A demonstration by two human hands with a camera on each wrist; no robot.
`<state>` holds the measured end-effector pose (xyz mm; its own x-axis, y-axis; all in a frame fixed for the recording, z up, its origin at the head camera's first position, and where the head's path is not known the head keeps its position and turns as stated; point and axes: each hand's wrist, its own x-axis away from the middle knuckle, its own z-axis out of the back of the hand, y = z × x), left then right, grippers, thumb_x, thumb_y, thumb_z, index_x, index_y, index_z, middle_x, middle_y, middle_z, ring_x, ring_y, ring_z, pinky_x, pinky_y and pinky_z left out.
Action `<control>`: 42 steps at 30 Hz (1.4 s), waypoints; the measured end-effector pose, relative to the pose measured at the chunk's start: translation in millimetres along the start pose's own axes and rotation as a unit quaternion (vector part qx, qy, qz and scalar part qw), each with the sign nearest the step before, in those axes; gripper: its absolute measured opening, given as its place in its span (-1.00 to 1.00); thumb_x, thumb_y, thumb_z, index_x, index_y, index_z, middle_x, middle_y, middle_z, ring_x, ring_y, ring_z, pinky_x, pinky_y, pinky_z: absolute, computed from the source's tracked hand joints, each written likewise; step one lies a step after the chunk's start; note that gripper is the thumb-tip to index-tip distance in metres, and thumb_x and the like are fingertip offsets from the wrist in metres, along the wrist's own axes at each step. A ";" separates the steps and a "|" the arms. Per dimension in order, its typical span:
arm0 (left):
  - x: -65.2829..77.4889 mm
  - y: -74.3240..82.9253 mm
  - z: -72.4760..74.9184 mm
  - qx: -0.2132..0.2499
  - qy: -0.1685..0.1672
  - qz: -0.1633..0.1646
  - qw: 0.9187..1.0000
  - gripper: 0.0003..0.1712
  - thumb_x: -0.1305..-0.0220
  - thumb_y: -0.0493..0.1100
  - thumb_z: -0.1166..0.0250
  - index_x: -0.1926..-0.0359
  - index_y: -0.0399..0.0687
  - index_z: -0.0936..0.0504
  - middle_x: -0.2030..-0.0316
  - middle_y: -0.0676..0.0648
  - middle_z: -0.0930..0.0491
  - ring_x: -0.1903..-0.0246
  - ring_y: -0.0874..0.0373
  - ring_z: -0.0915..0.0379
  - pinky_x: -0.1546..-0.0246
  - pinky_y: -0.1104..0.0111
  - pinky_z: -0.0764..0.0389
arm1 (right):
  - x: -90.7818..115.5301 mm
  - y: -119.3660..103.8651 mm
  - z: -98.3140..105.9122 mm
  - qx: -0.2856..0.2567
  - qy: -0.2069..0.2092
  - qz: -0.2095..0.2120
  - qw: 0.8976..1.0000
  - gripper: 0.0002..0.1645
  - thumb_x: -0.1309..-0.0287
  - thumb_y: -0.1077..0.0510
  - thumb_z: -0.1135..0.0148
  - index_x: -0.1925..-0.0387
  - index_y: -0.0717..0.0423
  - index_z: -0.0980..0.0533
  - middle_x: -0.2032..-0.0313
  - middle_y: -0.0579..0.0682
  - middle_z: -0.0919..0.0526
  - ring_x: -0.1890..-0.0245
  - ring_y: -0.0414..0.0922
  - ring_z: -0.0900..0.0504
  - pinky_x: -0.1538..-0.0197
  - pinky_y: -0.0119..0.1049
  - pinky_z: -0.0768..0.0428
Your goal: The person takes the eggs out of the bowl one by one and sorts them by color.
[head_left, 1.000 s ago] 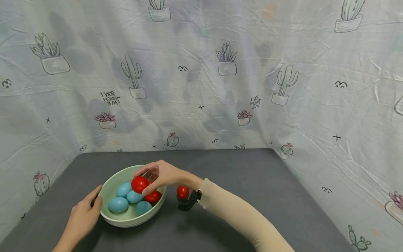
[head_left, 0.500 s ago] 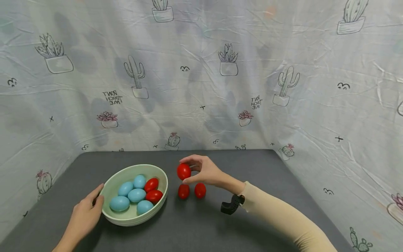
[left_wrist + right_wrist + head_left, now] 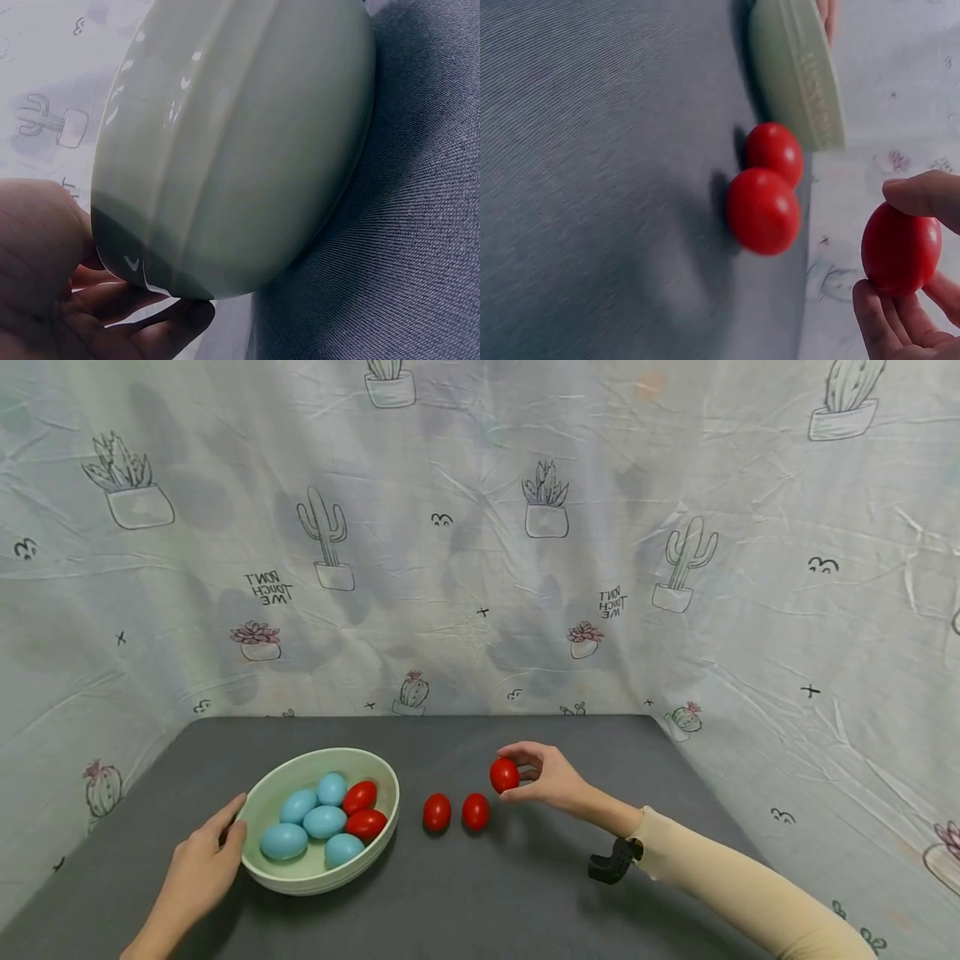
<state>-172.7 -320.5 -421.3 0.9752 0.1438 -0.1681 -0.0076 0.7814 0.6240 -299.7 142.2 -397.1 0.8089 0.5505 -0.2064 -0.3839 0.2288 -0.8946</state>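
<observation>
My right hand (image 3: pixel 551 779) pinches a red egg (image 3: pixel 504 775) between thumb and fingers, to the right of two other red eggs on the table. Of those two, the left egg (image 3: pixel 437 812) is nearer the bowl and the right egg (image 3: pixel 476 812) stands beside it. In the right wrist view the held egg (image 3: pixel 901 249) is clear of the tabletop. My left hand (image 3: pixel 201 870) grips the left side of a pale green bowl (image 3: pixel 258 877), thumb at the rim. Inside lie several light blue eggs (image 3: pixel 325 822) and two red eggs (image 3: pixel 365 825).
The dark grey tabletop (image 3: pixel 465 893) carries the bowl and eggs. A whitish curtain (image 3: pixel 450 568) printed with potted cacti hangs behind the table and along both sides. A black band (image 3: pixel 613 862) sits at my right wrist, below a cream sleeve (image 3: pixel 720 885).
My right hand has carried the red egg from over the bowl to the right, past the two eggs on the table. The left hand keeps its hold on the bowl.
</observation>
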 end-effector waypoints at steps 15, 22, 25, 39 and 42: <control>-2.2 -0.1 1.7 -0.001 -0.003 0.005 1.000 -0.37 -0.57 -0.06 0.22 -0.46 -0.41 -0.11 -0.20 -0.59 -0.29 -0.18 -0.55 -0.17 0.05 -0.32 -0.34 | 12.1 25.3 7.3 0.025 -0.003 -0.015 1.000 -0.29 0.08 0.29 -0.56 -0.16 0.23 -0.50 -0.04 0.12 -0.61 -0.03 0.06 -0.59 -0.06 -0.10 -0.58; -1.0 2.6 1.3 -0.002 0.000 0.008 1.000 -0.38 -0.57 -0.08 0.22 -0.45 -0.42 -0.12 -0.21 -0.59 -0.28 -0.19 -0.55 -0.16 0.03 -0.33 -0.33 | 20.6 4.1 -3.2 0.014 -0.019 -0.030 0.999 -0.31 0.08 0.42 -0.49 -0.15 0.41 -0.46 -0.05 0.32 -0.57 -0.05 0.24 -0.54 -0.07 0.02 -0.56; -1.0 3.5 1.7 -0.002 -0.002 0.010 1.000 -0.38 -0.57 -0.07 0.22 -0.45 -0.41 -0.11 -0.21 -0.59 -0.28 -0.19 -0.55 -0.15 0.01 -0.33 -0.32 | 21.2 11.2 -6.5 0.011 -0.020 -0.030 0.999 -0.31 0.08 0.42 -0.49 -0.15 0.42 -0.45 -0.05 0.30 -0.56 -0.03 0.24 -0.56 -0.01 -0.11 -0.61; -1.2 1.5 -0.2 -0.001 -0.007 0.016 1.000 -0.37 -0.57 -0.06 0.23 -0.46 -0.40 -0.10 -0.23 -0.58 -0.25 -0.20 -0.55 -0.14 -0.01 -0.33 -0.30 | 20.7 53.4 -8.3 0.021 -0.030 -0.054 0.998 -0.25 0.09 0.37 -0.53 -0.19 0.43 -0.44 -0.10 0.23 -0.56 0.04 0.11 -0.62 0.08 -0.22 -0.64; -1.3 1.0 -0.4 -0.003 -0.007 0.016 1.000 -0.37 -0.57 -0.06 0.23 -0.46 -0.41 -0.10 -0.23 -0.59 -0.25 -0.20 -0.54 -0.15 -0.01 -0.33 -0.30 | 20.4 57.7 -8.3 0.025 -0.023 -0.060 0.998 -0.25 0.08 0.32 -0.55 -0.18 0.38 -0.46 -0.07 0.16 -0.59 0.03 0.05 -0.62 0.06 -0.24 -0.63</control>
<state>-174.0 -319.7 -420.8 0.9776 0.1604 -0.1363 -0.0407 0.7795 0.6251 -301.6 159.9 -456.2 0.8292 0.5532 -0.0798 -0.3082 0.3334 -0.8910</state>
